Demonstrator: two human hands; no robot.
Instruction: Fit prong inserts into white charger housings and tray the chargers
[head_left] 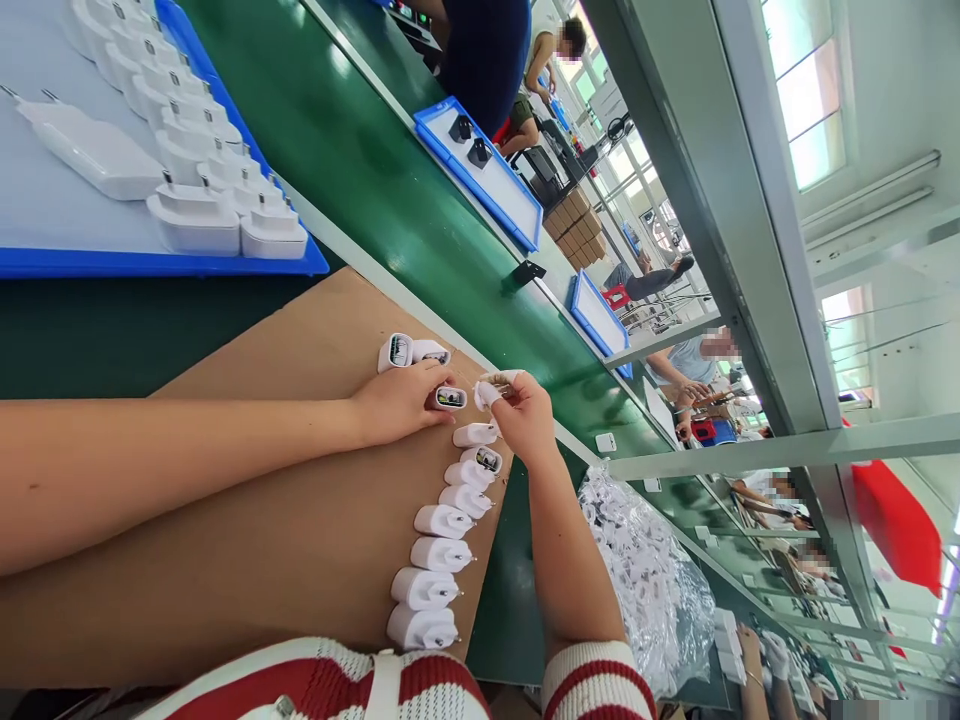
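Observation:
My left hand is closed around a white charger housing, whose open end shows parts inside. Close to that opening, my right hand pinches a small white plastic piece; white covers on the fingertips make its outline hard to see. Two more open housings, one of them a white charger housing, stand just beyond my left hand. Toward my body runs a row of white plug chargers with pins pointing right. One open-ended housing lies among them. All rest on a brown cardboard sheet.
A blue-rimmed tray of white plug chargers stands at upper left. A clear plastic bag of small white parts lies right of my right arm. Beyond runs a green conveyor belt, with a metal frame overhead. Other people sit along the line.

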